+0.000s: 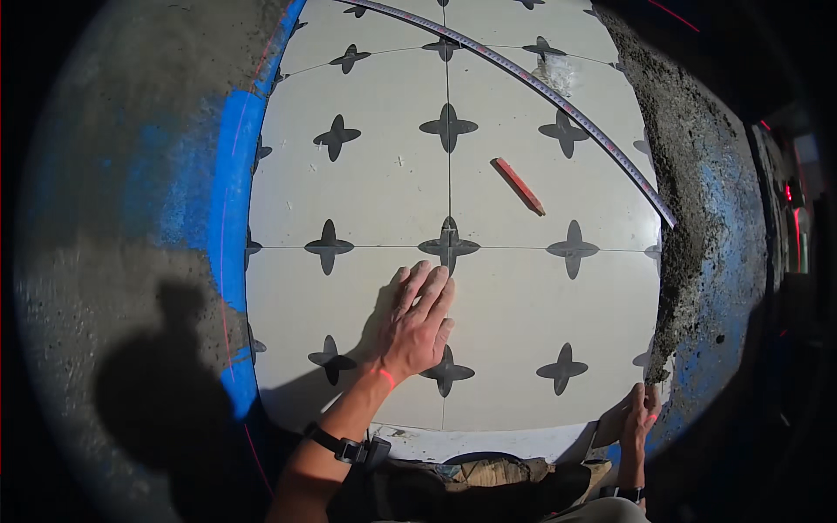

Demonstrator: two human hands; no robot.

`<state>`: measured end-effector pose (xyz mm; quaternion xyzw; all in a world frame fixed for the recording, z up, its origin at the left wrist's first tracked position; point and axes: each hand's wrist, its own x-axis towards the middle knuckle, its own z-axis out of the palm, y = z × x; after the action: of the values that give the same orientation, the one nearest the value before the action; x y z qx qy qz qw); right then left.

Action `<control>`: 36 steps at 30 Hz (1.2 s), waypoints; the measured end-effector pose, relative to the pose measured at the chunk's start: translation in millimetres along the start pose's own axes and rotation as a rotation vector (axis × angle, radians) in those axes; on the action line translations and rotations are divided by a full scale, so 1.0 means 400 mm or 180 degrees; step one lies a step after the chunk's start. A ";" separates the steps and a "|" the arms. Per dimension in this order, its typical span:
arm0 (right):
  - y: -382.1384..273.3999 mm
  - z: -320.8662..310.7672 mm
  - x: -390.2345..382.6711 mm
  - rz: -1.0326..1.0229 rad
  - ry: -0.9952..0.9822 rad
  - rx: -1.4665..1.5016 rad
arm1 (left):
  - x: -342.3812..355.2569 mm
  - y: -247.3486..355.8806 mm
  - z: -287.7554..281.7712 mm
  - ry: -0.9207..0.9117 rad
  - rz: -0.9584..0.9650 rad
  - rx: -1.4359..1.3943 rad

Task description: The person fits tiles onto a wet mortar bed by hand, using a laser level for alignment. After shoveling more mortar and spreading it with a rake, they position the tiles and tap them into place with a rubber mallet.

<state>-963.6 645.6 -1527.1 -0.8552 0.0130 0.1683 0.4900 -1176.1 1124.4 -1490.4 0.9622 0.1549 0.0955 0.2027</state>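
My left hand (418,327) lies flat on a cream floor tile (514,322), fingers together and pointing away, just below the joint with the farther tiles. A watch-like band (342,444) is on that wrist. At the lower right, my right hand (641,423) is at the tile's side edge, its fingers bent close together beside a dark clump of mortar (660,375). Whatever its fingers hold, if anything, is hidden. Beyond the left hand, a red carpenter's pencil (518,186) rests on another tile. All the tiles bear dark four-petal shapes.
A curved steel tape measure (540,87) lies across the far tiles. Rough grey mortar (697,200) borders them on the right. On the left run a blue strip (228,174) and grey floor (113,209). Thin red laser lines cross the left side.
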 end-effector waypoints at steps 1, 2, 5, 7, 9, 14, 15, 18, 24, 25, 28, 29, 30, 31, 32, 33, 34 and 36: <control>0.005 0.000 -0.001 0.0013 0.0049 -0.0004 | -0.002 0.001 -0.001 0.0009 0.0004 -0.0010; 0.006 -0.006 -0.003 0.0012 0.0044 -0.0008 | -0.004 0.001 -0.002 0.0018 0.0009 -0.0020; -0.018 -0.003 -0.006 -0.0010 -0.0129 -0.0205 | -0.007 -0.004 0.004 0.0034 0.0013 -0.0048; -0.012 0.000 0.004 -0.0033 -0.0055 -0.0210 | 0.002 -0.007 0.003 0.0058 0.0034 -0.0054; -0.018 0.004 0.003 -0.0078 -0.0020 -0.0315 | 0.005 -0.010 0.004 0.0086 0.0056 -0.0063; -0.007 -0.001 -0.003 -0.0181 0.0051 -0.0447 | -0.003 -0.006 0.007 -0.0029 0.0011 -0.0083; -0.014 0.001 -0.003 -0.0207 0.0032 -0.0470 | -0.005 -0.006 0.008 -0.0038 0.0015 -0.0070; -0.024 0.011 -0.002 -0.0230 0.0024 -0.0489 | -0.008 -0.008 0.013 0.0050 0.0048 -0.0019; 0.032 0.005 -0.007 -0.0192 0.0120 -0.0591 | -0.028 -0.009 0.031 -0.0012 0.0024 -0.0058; 0.044 0.019 -0.007 -0.0185 0.0242 -0.0604 | -0.019 -0.026 0.033 0.0013 0.0137 0.0038; 0.072 -0.003 -0.016 -0.0350 0.0105 -0.0827 | -0.050 -0.020 0.029 0.0152 0.0272 -0.0041; 0.080 0.006 -0.019 -0.0329 0.0046 -0.0859 | -0.059 -0.023 0.034 0.0143 0.0283 -0.0048; 0.080 0.011 -0.027 -0.0384 0.0116 -0.0899 | -0.070 -0.025 0.036 0.0109 0.0218 -0.0060; 0.080 0.016 -0.035 -0.0443 0.0186 -0.0935 | -0.084 -0.027 0.037 0.0114 0.0263 -0.0092; 0.072 0.014 -0.044 -0.0433 0.0144 -0.0983 | -0.095 -0.027 0.043 0.0133 0.0317 -0.0145; 0.067 0.024 -0.053 -0.0537 0.0179 -0.0992 | -0.108 -0.033 0.049 0.0182 0.0327 -0.0165; 0.063 0.035 -0.064 -0.0646 0.0219 -0.0995 | -0.122 -0.037 0.051 0.0179 0.0286 -0.0159; 0.083 0.024 -0.089 -0.0583 0.0281 -0.0919 | -0.144 -0.024 0.043 0.0215 0.0357 -0.0197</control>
<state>-1005.8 631.5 -1548.5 -0.9208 -0.0678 0.0853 0.3744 -1228.2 1107.2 -1517.0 0.9588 0.1044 0.1439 0.2214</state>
